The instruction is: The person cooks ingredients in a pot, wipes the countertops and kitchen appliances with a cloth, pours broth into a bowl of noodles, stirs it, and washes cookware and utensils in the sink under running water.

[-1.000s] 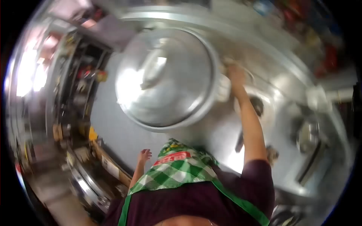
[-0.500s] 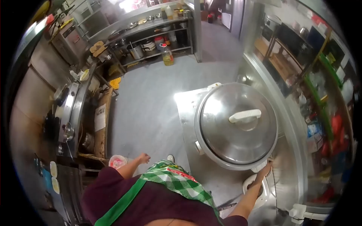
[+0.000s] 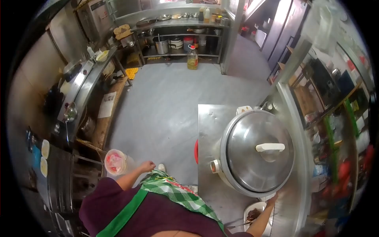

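A large round metal cooker with a lid stands on a steel table. A white handle tops the lid. My right hand is at the cooker's near side, against a white side handle; its fingers are mostly hidden. Below that hand lies a white dish holding dark brown food, partly covered by my forearm. My left hand hangs in front of the green checked apron, fingers loosely bent, with nothing seen in it.
A white bucket with pink and red contents is on the floor at left. A steel counter and wooden shelf run along the left. An oil bottle stands before the far shelving. A framed glass partition borders the table's right.
My view has shifted, so the cooker and table sit lower and further right. The bucket shows more fully. My right hand stays by the side handle, and the food in the dish is now visible.
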Demonstrator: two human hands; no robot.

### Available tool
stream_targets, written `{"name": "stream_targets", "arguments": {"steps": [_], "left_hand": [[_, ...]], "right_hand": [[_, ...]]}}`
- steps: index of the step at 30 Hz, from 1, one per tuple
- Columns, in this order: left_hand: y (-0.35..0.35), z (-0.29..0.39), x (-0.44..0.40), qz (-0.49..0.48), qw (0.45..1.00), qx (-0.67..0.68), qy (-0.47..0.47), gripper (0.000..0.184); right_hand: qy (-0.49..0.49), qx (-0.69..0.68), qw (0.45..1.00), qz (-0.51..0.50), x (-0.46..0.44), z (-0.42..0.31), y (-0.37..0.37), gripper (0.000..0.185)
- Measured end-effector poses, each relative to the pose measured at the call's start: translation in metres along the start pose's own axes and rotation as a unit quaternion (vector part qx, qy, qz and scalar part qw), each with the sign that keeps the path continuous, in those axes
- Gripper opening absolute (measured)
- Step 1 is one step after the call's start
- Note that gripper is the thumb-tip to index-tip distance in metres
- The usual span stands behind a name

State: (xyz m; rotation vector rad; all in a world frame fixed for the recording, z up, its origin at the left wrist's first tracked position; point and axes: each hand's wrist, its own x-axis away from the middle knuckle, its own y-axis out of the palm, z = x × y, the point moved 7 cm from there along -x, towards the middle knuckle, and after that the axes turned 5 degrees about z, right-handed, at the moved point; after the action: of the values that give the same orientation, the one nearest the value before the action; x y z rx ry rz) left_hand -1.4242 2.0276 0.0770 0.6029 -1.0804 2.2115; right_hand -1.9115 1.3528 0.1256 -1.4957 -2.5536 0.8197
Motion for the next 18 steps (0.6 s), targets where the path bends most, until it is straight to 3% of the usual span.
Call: {"name": "stream_targets", "arguments": {"steps": [2, 3, 5, 7, 8, 10, 12, 14, 17, 18], "left_hand": [[-0.007, -0.001, -0.023, 0.049, 0.996, 0.064, 0.041, 0.032], [-0.016, 0.000, -0.032, 0.073, 0.991, 0.096, 0.059, 0.031], [-0.067, 0.094, 0.000, 0.102, 0.987, 0.057, 0.114, 0.031], [-0.111, 0.164, 0.009, 0.159, 0.946, 0.164, 0.230, 0.034], [-0.137, 0.205, 0.025, 0.128, 0.927, 0.217, 0.278, 0.031], [-0.208, 0.298, 0.112, 0.174, 0.873, 0.190, 0.415, 0.022], [-0.273, 0.352, 0.203, 0.187, 0.789, 0.157, 0.564, 0.018], [-0.319, 0.359, 0.266, 0.149, 0.696, 0.195, 0.675, 0.017], [-0.364, 0.331, 0.342, 0.052, 0.472, 0.262, 0.840, 0.019], [-0.379, 0.319, 0.362, 0.042, 0.427, 0.307, 0.849, 0.021]], "right_hand": [[0.033, 0.279, 0.956, 0.080, 0.000, -0.016, -0.032, 0.052], [0.083, 0.253, 0.960, 0.087, 0.000, -0.037, -0.041, 0.050], [0.184, 0.198, 0.957, 0.101, 0.020, -0.123, -0.061, 0.046], [0.155, 0.213, 0.943, 0.205, 0.038, -0.167, -0.082, 0.040], [0.140, 0.242, 0.925, 0.256, 0.045, -0.198, -0.086, 0.038], [0.110, 0.297, 0.880, 0.355, 0.062, -0.271, -0.082, 0.036], [0.095, 0.274, 0.868, 0.403, 0.070, -0.359, -0.047, 0.032], [0.039, 0.254, 0.865, 0.431, 0.066, -0.427, -0.004, 0.030], [-0.083, 0.194, 0.882, 0.422, 0.047, -0.495, 0.085, 0.028], [-0.106, 0.169, 0.893, 0.404, 0.040, -0.515, 0.117, 0.027]]}}
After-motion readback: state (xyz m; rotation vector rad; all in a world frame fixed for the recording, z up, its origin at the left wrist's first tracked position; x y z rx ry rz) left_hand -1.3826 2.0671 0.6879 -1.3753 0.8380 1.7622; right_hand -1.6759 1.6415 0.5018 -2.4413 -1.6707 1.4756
